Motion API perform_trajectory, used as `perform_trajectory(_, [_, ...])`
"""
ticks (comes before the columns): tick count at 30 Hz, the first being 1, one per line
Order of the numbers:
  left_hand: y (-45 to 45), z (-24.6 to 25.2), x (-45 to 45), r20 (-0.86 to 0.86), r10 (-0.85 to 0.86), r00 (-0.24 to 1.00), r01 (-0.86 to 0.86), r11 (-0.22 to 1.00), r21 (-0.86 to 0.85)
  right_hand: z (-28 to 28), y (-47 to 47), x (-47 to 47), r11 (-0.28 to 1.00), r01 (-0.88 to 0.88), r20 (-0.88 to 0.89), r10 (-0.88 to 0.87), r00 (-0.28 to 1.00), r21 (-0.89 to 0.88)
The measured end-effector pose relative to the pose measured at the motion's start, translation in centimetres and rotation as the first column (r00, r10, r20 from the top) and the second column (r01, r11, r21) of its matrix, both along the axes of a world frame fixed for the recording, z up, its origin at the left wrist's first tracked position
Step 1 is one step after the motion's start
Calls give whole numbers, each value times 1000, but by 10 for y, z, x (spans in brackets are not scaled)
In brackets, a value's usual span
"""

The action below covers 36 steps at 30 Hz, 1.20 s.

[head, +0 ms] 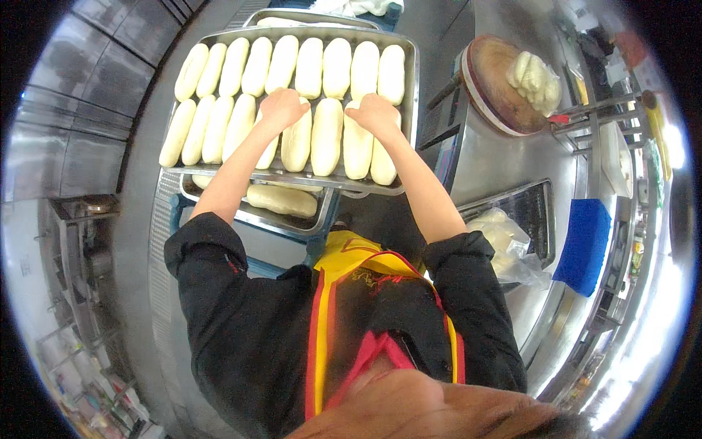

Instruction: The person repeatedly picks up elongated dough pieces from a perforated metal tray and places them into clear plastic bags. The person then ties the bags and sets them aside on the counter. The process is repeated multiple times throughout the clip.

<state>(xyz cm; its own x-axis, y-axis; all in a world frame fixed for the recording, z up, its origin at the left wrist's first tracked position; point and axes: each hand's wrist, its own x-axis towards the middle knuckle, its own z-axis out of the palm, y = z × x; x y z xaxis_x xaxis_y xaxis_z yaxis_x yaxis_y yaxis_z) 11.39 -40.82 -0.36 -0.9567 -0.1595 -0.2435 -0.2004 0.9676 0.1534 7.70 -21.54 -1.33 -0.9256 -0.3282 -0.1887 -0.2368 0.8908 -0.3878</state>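
Note:
A metal tray (pixel 412 66) before me carries two rows of pale, oblong dough logs (pixel 282 63), laid side by side. My left hand (pixel 282 110) is over the far ends of the near row, around its middle, with the fingers curled down. Further right, my right hand (pixel 375 114) rests in the same way over the near row, touching the dough. The fingertips of both hands are hidden, so whether they grip a log is unclear. A near-row dough log (pixel 327 140) lies between the two hands.
Under the tray, another metal tray (pixel 323 217) holds a dough log (pixel 281 200) on a blue stand (pixel 263 268). On the steel counter (pixel 493 159) to the right are a round wooden board (pixel 488 82), bagged dough (pixel 533 82), a dark tray (pixel 540 203) and a plastic bag (pixel 502 241).

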Motion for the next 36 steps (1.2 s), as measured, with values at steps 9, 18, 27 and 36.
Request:
perform_trajectory(9, [9, -5, 2, -194, 18, 981, 5, 993, 116, -3, 18, 3, 950, -8, 28, 17, 999, -311])
perform_trajectory(18, [-53, 20, 23, -144, 140, 980, -144, 989, -16, -6, 3, 0, 292, 572, 631, 172, 757, -766])
perform_trajectory(27, [-43, -4, 36, -26, 76, 997, -78, 994, -71, -33, -17, 22, 718, 392, 371, -198, 907, -576])
perform_trajectory(36, [-40, -10, 21, -129, 213, 969, -208, 977, 50, -8, -15, 21, 679, 490, 670, 3, 743, -546])
